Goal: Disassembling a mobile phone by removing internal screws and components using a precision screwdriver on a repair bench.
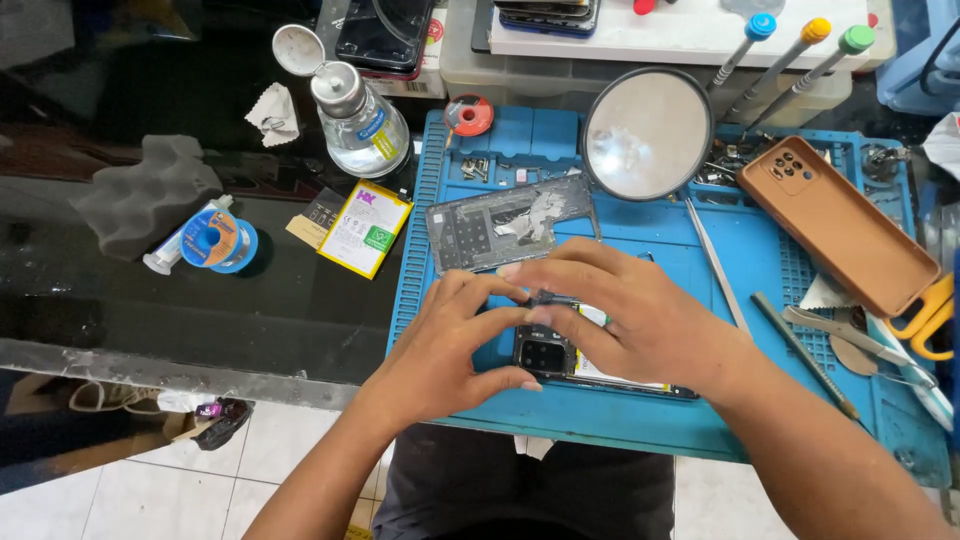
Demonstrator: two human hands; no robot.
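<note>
An opened black phone with its camera block showing lies on the blue work mat. My left hand rests over its left end, thumb against the camera block and fingertips pinching at its top edge. My right hand covers the phone's middle, with its fingers meeting the left hand's at the same spot. What the fingertips pinch is too small to make out. A removed transparent back cover lies just beyond the hands.
A round mirror, metal tweezers, a brown phone case, scissors and small tools sit on the mat's right side. To the left on the dark glass are a yellow battery, a solder spool, a liquid dispenser bottle and grey foam.
</note>
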